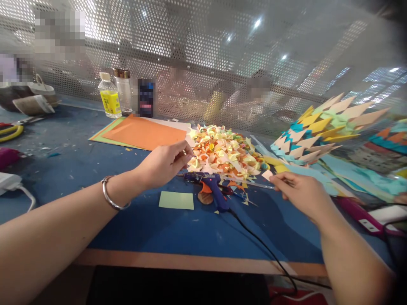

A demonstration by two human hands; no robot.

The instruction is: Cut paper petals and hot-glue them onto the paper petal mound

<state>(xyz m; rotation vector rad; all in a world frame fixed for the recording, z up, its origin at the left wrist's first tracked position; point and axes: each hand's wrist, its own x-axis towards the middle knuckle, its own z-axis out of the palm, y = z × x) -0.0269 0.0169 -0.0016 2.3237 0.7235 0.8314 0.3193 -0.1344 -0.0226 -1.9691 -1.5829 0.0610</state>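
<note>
My left hand (167, 163), with a metal bangle at the wrist, is closed in a pinch at the left edge of a heap of small folded paper pieces (222, 154). Whatever its fingertips hold, if anything, is too small to make out. Between finger and thumb of my right hand (300, 190) is a small pale paper piece (267, 174), right of the heap. A blue glue gun (218, 192) with an orange trigger lies between my hands, its black cord running toward the front edge. A light green paper rectangle (176, 200) lies flat in front of my left hand.
Orange and green paper sheets (146, 132) lie behind my left hand. A yellow-labelled bottle (110, 96), a glass jar (124, 93) and a phone (146, 97) stand at the perforated screen. A spiky folded-paper form (311, 133) stands right; yellow-handled scissors (12, 131) lie left.
</note>
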